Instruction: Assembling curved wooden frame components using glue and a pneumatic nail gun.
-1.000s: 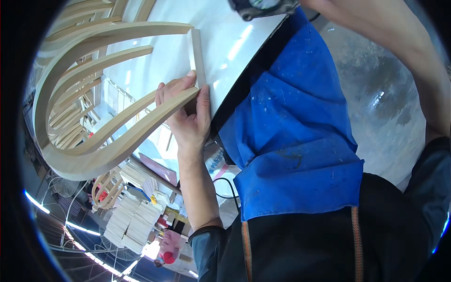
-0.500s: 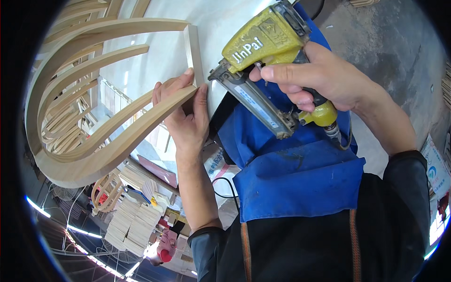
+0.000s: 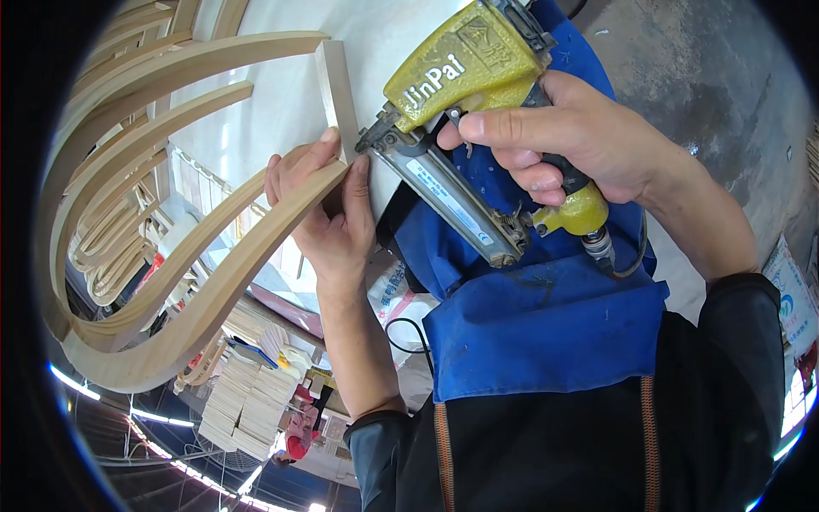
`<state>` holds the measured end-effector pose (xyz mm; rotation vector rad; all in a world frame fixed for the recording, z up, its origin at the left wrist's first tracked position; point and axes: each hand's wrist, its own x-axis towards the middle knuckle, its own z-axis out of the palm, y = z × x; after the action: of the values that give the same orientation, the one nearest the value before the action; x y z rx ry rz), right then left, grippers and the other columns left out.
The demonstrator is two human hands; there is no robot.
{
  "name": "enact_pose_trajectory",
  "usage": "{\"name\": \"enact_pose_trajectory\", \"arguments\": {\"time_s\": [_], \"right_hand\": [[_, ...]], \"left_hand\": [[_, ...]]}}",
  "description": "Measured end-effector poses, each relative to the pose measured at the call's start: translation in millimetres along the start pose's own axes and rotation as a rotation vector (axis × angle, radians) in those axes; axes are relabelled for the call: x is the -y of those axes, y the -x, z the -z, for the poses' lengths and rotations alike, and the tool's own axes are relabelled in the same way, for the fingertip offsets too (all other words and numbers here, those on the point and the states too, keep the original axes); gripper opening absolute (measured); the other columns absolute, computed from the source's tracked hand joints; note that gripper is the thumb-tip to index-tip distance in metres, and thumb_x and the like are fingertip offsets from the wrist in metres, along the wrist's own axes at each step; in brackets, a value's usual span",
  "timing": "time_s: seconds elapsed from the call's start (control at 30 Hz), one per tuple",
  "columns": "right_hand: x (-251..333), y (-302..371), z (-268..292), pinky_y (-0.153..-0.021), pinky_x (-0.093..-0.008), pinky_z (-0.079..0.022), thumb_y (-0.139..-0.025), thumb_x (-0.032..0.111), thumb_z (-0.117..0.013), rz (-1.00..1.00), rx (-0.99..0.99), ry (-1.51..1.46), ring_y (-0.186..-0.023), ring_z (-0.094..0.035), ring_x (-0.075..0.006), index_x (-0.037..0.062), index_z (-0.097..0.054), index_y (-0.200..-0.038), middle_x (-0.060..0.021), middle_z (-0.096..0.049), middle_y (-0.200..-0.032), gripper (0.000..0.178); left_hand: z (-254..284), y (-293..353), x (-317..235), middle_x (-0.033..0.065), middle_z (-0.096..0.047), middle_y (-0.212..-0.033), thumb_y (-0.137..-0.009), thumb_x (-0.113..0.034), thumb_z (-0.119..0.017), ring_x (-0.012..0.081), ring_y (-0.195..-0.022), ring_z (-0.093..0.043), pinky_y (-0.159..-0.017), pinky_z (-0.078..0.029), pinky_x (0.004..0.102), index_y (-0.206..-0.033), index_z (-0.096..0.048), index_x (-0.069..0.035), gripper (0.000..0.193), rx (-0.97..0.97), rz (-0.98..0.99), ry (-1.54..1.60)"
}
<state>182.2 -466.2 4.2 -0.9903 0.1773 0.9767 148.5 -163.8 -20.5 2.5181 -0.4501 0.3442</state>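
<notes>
My right hand (image 3: 589,141) is wrapped round the grip of a yellow pneumatic nail gun (image 3: 465,68), a finger at its trigger. The nose of the gun is close beside the corner where a straight wooden crosspiece (image 3: 336,90) meets the end of a curved wooden frame (image 3: 213,247). Whether the nose touches the wood I cannot tell. My left hand (image 3: 328,213) is closed round that end of the frame, its thumb and fingers pinching the corner. The frame is pale, bent into a long loop, with inner curved bars. An air hose runs from the gun's handle.
Under the frame lies a pale work surface (image 3: 273,94). More curved wooden parts (image 3: 115,247) are piled at the left. Stacked boards (image 3: 243,401) and a person in pink (image 3: 300,431) are farther off. A blue apron (image 3: 546,328) covers my lap.
The nail gun has shifted slightly left, its nose now nearer the corner. The frame has tilted, its rounded end dropping lower, and my left hand has moved a little left with it.
</notes>
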Motion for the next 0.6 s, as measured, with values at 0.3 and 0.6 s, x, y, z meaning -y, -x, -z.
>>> {"name": "enact_pose_trajectory", "arguments": {"time_s": [0.3, 0.6], "right_hand": [[6.5, -0.6, 2.7, -0.047, -0.0200, -0.043, -0.110, 0.029, -0.073, -0.043, 0.011, -0.009, -0.048, -0.050, -0.0053, -0.0002, -0.073, -0.109, 0.0015, -0.058, -0.065, 0.030], [6.7, -4.8, 4.8, -0.047, -0.0204, -0.044, -0.111, 0.030, -0.072, -0.079, 0.060, -0.027, -0.047, -0.051, -0.0060, -0.0047, -0.073, -0.120, 0.0025, -0.055, -0.062, 0.036]], "left_hand": [[-0.3, -1.1, -3.5, 0.0029, -0.077, -0.117, -0.092, -0.007, -0.086, 0.0241, -0.112, -0.068, -0.126, -0.035, 0.0516, -0.133, -0.073, -0.012, 0.044, 0.012, 0.020, 0.007], [2.7, 0.1, -3.4, 0.0030, -0.076, -0.115, -0.092, -0.008, -0.086, 0.0233, -0.112, -0.068, -0.127, -0.033, 0.0516, -0.134, -0.073, -0.012, 0.044, 0.045, 0.056, 0.002]]}}
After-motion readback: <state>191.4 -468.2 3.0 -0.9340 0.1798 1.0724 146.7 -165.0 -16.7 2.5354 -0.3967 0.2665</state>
